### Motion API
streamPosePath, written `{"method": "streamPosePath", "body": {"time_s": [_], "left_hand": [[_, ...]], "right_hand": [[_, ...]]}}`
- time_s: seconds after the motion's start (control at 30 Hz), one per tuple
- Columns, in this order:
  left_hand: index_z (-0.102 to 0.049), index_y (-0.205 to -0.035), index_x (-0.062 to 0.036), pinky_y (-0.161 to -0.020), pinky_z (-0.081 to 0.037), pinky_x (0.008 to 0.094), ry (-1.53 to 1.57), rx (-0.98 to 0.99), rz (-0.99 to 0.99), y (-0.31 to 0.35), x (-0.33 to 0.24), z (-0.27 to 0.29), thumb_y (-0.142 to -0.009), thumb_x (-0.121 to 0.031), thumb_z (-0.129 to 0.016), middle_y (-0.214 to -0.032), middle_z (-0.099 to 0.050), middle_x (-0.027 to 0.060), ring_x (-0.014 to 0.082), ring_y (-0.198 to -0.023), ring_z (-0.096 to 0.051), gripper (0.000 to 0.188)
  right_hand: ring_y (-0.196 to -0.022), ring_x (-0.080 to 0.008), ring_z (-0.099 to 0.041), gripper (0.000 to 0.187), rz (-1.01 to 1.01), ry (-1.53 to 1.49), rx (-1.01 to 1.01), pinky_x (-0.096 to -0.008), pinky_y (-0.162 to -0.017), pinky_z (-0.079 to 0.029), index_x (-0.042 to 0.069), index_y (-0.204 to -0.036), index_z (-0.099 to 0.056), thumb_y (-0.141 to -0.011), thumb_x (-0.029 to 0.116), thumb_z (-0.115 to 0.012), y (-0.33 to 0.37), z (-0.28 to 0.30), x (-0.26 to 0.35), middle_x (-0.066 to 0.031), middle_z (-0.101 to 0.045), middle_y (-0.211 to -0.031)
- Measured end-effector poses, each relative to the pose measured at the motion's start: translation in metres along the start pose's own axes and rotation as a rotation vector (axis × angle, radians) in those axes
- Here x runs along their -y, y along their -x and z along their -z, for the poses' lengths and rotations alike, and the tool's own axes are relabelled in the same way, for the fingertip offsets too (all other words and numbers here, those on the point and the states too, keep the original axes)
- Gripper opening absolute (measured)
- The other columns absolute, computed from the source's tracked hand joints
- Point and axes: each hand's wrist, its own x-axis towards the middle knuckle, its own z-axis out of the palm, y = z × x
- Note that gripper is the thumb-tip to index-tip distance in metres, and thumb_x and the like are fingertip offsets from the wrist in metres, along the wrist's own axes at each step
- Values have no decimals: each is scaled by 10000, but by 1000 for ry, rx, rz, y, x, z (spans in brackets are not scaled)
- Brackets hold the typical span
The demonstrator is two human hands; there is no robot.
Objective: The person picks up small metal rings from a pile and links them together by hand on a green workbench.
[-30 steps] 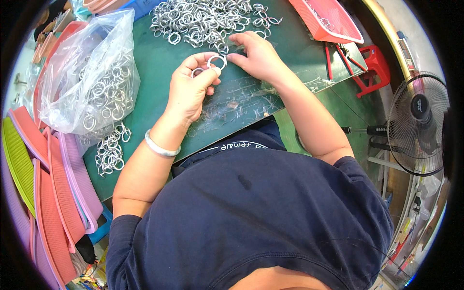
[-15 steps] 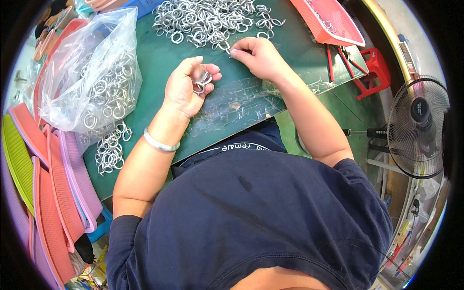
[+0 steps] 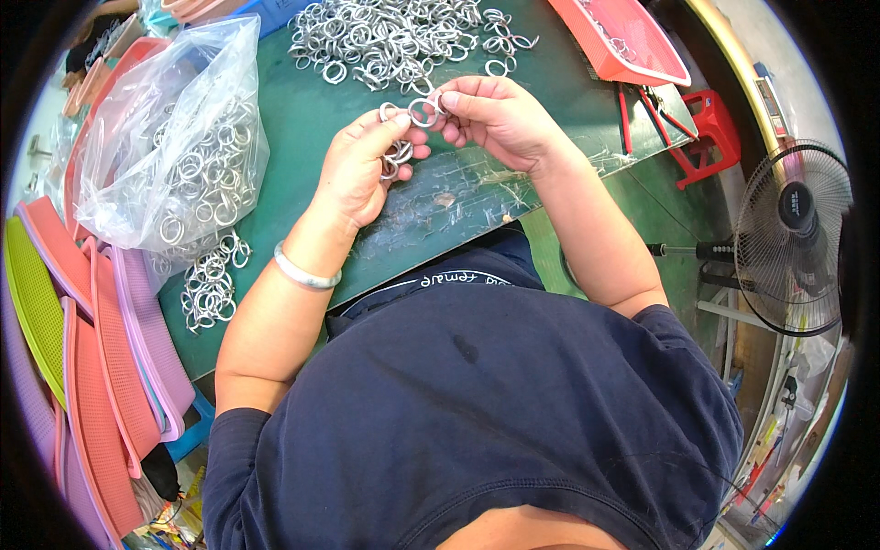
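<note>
My left hand [image 3: 362, 165] is closed around several silver metal rings [image 3: 396, 159], with one more ring pinched at its thumb and fingertips. Close beside it, my right hand [image 3: 490, 115] pinches a silver ring [image 3: 423, 112] between thumb and fingers. The two hands meet above the green tabletop [image 3: 431, 211], and the rings between them touch or overlap; whether they are linked I cannot tell. Just beyond the hands lies a large heap of the same kind of rings [image 3: 385, 37]. The inner fingers of my left hand are partly hidden.
At left stands a clear plastic bag [image 3: 174, 137] of rings, with a small ring pile [image 3: 213, 284] below it. Stacked plastic baskets [image 3: 101, 367] fill the lower left. A pink basket [image 3: 632, 55], red-handled pliers [image 3: 655, 115], a red stool [image 3: 710, 137] and a fan [image 3: 793, 238] are at right.
My right hand has come away from the heap's edge with a ring and turned toward my left hand. My left thumb has closed down onto the rings.
</note>
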Motion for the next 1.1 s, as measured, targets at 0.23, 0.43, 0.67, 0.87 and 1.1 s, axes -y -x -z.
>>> {"method": "streamPosePath", "body": {"time_s": [0.23,0.43,0.67,0.87,1.1], "left_hand": [[-555,-902,-53,-475,-410,197,94,74,-3,2,0,2,-871,-203,-503,-736,-583,30,119,-629,-567,163],[-543,-971,-42,-479,-419,199,127,110,42,4,-2,3,-877,-219,-490,-762,-593,45,127,-644,-573,208],[-527,-1061,-38,-501,-439,200,84,29,-25,3,-2,-2,-859,-150,-508,-883,-609,60,140,-719,-597,231],[-524,-1094,-44,-520,-444,197,65,4,-45,1,1,0,-830,-79,-533,-933,-620,65,142,-772,-607,266],[-522,-1097,-37,-529,-445,187,-28,-36,-90,3,1,-5,-819,-82,-561,-941,-628,64,133,-789,-605,284]], "right_hand": [[-639,-72,-531,180,-54,38,-13,-195,-562,-423,-1,-943,-591,-868,138,-504,1,4,-3,-21,-597,-765],[-624,-63,-532,160,32,163,-58,-188,-541,-418,23,-943,-609,-862,120,-511,-1,1,-6,-15,-594,-726],[-739,-100,-589,129,689,852,-45,-235,-664,-470,26,-896,-628,-796,6,-550,3,-5,-3,-31,-624,-769],[-764,-104,-593,156,601,832,-122,-238,-680,-471,26,-932,-618,-790,6,-557,4,-3,-6,-59,-636,-836],[-692,-103,-568,191,326,654,-241,-242,-656,-475,10,-986,-590,-826,27,-487,1,7,-10,-58,-624,-799]]}}
